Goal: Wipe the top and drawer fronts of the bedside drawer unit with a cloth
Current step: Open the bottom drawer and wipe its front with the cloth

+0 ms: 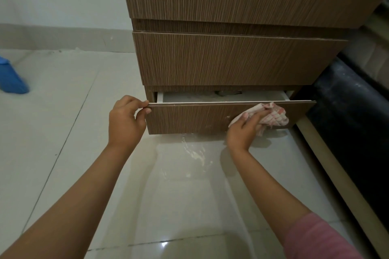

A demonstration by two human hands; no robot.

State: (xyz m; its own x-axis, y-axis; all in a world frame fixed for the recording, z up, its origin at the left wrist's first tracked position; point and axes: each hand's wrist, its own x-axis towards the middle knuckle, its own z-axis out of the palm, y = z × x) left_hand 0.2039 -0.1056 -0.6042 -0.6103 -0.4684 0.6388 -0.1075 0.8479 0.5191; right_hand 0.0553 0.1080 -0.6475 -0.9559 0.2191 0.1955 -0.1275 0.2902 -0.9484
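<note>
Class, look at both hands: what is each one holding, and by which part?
The left hand pinches the top left corner of the open bottom drawer front. The right hand grips a bunched checked cloth by its lower left part, pressed on that front.

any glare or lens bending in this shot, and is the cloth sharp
Head view: dim, even indoor light; a small bright glint on the floor tiles near the bottom edge, and a soft sheen under the open bottom drawer. Wide-angle bending makes the drawer unit lean and taper. The cloth in the right hand is slightly soft; the left hand is clearer.
</note>
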